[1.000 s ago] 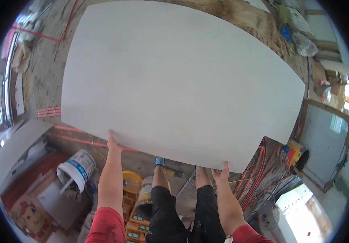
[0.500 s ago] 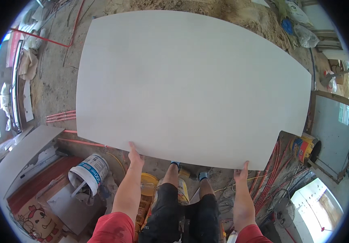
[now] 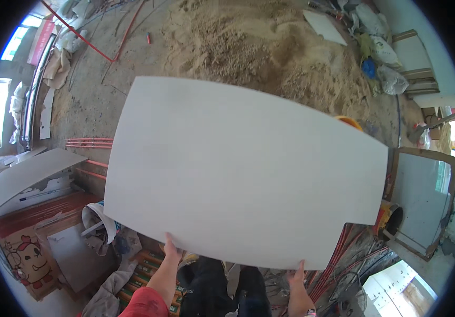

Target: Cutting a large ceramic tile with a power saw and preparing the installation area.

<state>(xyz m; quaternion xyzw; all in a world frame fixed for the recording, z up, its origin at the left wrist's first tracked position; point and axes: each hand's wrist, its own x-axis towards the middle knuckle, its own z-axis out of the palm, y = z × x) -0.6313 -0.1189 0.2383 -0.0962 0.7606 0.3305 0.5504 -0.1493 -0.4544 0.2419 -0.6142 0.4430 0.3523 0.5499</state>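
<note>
A large white board (image 3: 243, 174), with a rectangular notch cut out of its near right corner, spans the middle of the view. My left hand (image 3: 170, 248) grips its near edge left of my legs, thumb on the top face and fingers hidden beneath. Farther right along that same edge, my right hand (image 3: 296, 276) holds on likewise, close to the notched corner. The board hides much of the floor, and whether anything supports its far side cannot be seen.
Beyond the board lies a sand heap (image 3: 269, 45). A white bucket (image 3: 100, 222) stands by its near left corner, a yellow bucket (image 3: 388, 219) by its right side. Red pipes (image 3: 338, 248) run along the floor. A framed panel (image 3: 423, 195) stands at right.
The board and both my hands sit lower in view. More of the sand heap shows past the far edge, and the board now partly covers the white bucket. Both hands keep their grip.
</note>
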